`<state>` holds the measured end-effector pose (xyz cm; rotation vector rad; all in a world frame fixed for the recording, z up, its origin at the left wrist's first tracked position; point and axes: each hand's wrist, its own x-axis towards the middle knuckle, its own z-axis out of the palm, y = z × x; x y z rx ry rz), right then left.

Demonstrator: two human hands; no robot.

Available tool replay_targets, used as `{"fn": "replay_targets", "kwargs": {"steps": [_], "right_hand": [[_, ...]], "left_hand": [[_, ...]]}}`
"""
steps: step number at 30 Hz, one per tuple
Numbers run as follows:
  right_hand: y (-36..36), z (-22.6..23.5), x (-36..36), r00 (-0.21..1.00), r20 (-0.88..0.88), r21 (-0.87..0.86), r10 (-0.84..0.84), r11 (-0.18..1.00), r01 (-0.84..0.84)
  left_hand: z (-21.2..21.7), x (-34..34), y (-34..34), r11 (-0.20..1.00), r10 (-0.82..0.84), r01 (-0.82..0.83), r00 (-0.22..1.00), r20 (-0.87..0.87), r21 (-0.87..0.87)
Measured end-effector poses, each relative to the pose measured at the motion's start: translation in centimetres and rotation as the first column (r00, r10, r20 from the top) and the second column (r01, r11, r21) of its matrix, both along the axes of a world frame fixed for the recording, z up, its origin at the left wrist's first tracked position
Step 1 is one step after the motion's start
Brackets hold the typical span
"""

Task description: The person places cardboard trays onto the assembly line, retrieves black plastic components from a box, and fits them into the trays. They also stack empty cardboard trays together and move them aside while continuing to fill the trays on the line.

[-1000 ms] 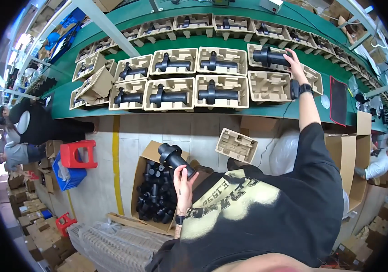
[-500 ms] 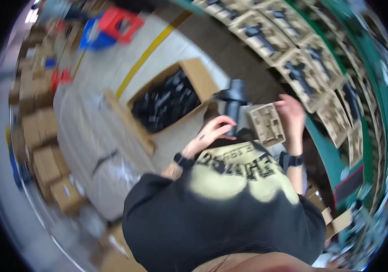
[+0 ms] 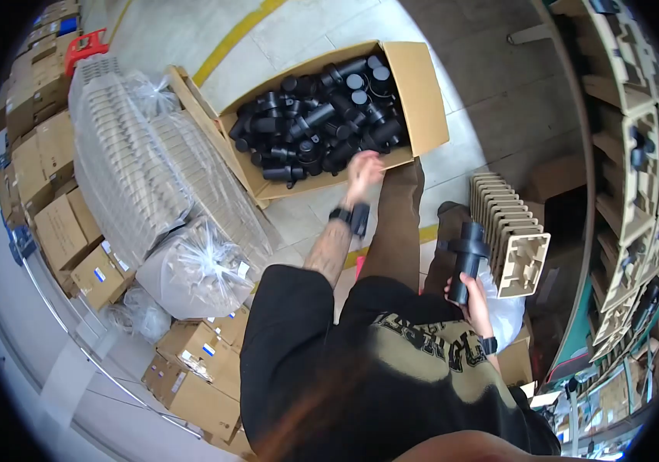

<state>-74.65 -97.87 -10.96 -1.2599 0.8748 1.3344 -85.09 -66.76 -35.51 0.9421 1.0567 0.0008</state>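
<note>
My right hand [image 3: 477,301] is wrapped around the lower barrel of a black cylindrical part [image 3: 468,250], which has a wider collar near its upper end. It is held upright in front of my right thigh. Over the near edge of an open cardboard box [image 3: 429,100] reaches my left hand [image 3: 364,171], its fingers loosely bent and somewhat blurred, with nothing seen in them. Many similar black cylindrical parts [image 3: 314,123] lie heaped inside the box. Right beside the held part stands a row of beige molded trays [image 3: 526,266], nested together on edge.
Plastic-wrapped stacks of trays [image 3: 137,154] stand left of the box, with brown cartons [image 3: 60,223] beyond them. At the right, a bench edge [image 3: 585,192] curves past, bearing beige trays [image 3: 628,269] with dark parts. A red stool [image 3: 85,48] is at the far left.
The black cylindrical part has passed from my left hand to my right. My left hand has moved out to the box. The view has swung toward the box and the row of trays.
</note>
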Motion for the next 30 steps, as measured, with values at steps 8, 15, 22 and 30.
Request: {"fn": "replay_targets", "kwargs": {"steps": [8,15,22,30], "right_hand": [[-3.3,-4.4,-6.1,0.934,0.058,-0.237,0.352,0.914,-0.330],[-1.5,1.2,-1.9,0.857,0.254,-0.338,0.448,0.871,-0.355],[-5.4,8.2,1.4,0.630,0.460,-0.606,0.626,0.739,-0.293],[-15.2,13.5,4.7,0.370,0.915,-0.001,-0.158,0.918,0.396]], "left_hand": [[-19.8,2.0,6.0,0.743,-0.154,0.617,0.534,-0.831,0.259],[-10.2,2.9,3.6,0.796,-0.051,0.346,0.856,-0.514,0.497],[7.8,1.1,2.5,0.703,0.102,0.053,0.979,0.174,-0.709],[18.3,7.0,-5.4,0.598,0.038,0.161,0.973,0.228,-0.785]]}}
